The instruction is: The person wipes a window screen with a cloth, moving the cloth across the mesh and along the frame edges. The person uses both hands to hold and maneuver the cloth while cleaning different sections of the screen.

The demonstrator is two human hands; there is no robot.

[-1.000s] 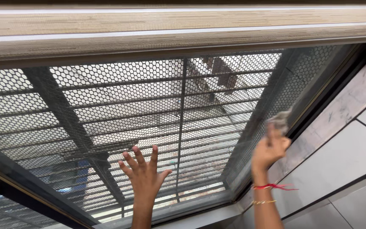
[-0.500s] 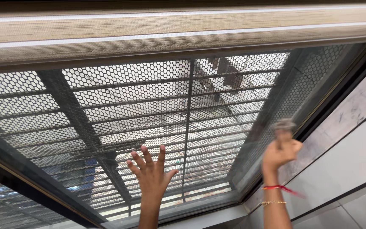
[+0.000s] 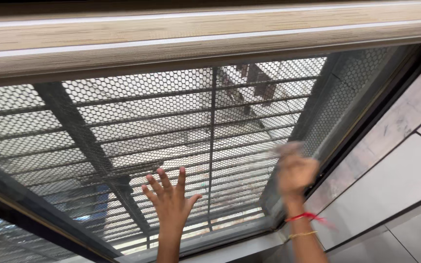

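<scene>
My left hand point(image 3: 170, 202) is flat against the window pane point(image 3: 123, 122), its fingers point(image 3: 181, 176) spread wide and pointing up, thumb out to the right. It holds nothing; the palm just rests on the glass low in the window, near the bottom frame point(image 3: 220, 241).

My right hand point(image 3: 296, 171) is further right, close to the corner where the pane meets the dark side frame point(image 3: 361, 112). Its fingers are curled together as if closed on something, but the hand is blurred and I cannot tell what, if anything, is in them; a pale grey smear shows at the top of the fist against the glass. A red thread point(image 3: 307, 217) is tied round that wrist, and a thin gold bangle point(image 3: 302, 235) sits just below it.

Behind the glass is a mesh screen point(image 3: 147, 92) of small hexagonal holes, with horizontal metal bars point(image 3: 249, 126) and one vertical bar beyond it. Above the window runs a rolled-up beige blind point(image 3: 196, 34). To the right of the frame is a wall of pale grey tiles point(image 3: 395, 165) with dark joints.
</scene>
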